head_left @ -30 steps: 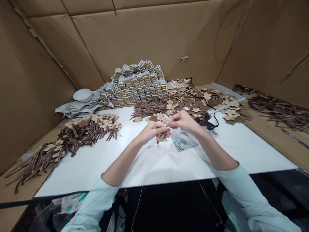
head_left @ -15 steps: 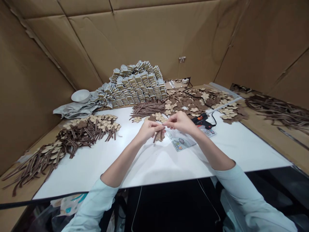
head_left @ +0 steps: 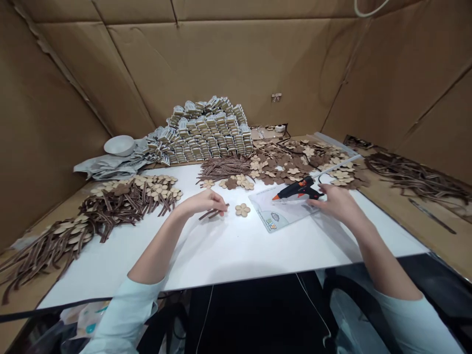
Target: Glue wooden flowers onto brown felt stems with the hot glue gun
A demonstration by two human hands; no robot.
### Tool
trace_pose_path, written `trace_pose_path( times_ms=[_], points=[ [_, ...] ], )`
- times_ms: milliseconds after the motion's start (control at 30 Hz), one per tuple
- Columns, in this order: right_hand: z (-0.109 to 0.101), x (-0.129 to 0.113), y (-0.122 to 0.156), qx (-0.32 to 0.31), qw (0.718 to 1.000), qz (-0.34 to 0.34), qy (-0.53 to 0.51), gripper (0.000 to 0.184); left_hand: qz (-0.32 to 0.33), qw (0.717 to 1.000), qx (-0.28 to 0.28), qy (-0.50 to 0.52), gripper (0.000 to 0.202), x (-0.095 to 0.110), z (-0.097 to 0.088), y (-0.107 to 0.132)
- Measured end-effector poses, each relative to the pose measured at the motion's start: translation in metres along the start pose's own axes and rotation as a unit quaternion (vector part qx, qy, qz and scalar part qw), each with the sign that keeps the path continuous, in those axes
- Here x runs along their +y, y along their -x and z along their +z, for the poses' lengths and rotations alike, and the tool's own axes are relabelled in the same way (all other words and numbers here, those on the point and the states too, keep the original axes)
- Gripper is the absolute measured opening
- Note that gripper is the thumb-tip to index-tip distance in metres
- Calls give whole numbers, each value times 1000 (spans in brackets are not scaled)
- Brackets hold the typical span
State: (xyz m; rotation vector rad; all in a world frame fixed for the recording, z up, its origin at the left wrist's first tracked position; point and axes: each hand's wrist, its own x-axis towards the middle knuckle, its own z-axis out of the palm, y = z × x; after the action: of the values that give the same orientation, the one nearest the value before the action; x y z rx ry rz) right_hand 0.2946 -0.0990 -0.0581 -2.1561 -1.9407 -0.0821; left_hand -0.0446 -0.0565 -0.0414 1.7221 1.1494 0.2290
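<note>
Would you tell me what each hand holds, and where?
Left hand pinches brown strips near their end; right hand meets the glue gun's rear, grip unclear.

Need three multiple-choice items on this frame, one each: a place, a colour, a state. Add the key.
1. Where does the glue gun lie?
A. Inside the white bowl
B. On the clear plastic sheet
C. On top of the stacked packets

2. What colour is the glue gun's nozzle?
A. Orange
B. Green
C. Blue

3. What state is the wooden flower between the left hand and the right hand in?
A. Pinched between fingers
B. Standing on edge against the glue gun
C. Lying flat on the white table, touching neither hand

Key:
1. B: the gun rests on the sheet, with the right hand at its rear.
2. A: the tip pointing left is orange.
3. C: bare table surrounds the flower, and the left hand holds brown strips.
</note>
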Motion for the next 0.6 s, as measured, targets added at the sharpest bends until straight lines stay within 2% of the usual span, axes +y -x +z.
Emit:
trace_pose_path(
  times_ms=[67,133,233,367,600],
  points=[
    [11,1,-9,-7,996,-62,-67,28,0,995,-99,-30,19,-2,2,1],
    [20,-1,-15,-19,992,-68,-107,23,12,987,-145,-65,19,-3,4,2],
    [26,-3,-19,-22,990,-49,-131,18,60,985,-131,-98,21,-6,6,1],
    [26,-2,-17,-18,989,-11,-146,22,111,981,-113,-115,18,-9,7,0],
    [16,-9,-15,-10,983,28,-182,24,138,979,-93,-116,15,-8,6,4]
  ],
)
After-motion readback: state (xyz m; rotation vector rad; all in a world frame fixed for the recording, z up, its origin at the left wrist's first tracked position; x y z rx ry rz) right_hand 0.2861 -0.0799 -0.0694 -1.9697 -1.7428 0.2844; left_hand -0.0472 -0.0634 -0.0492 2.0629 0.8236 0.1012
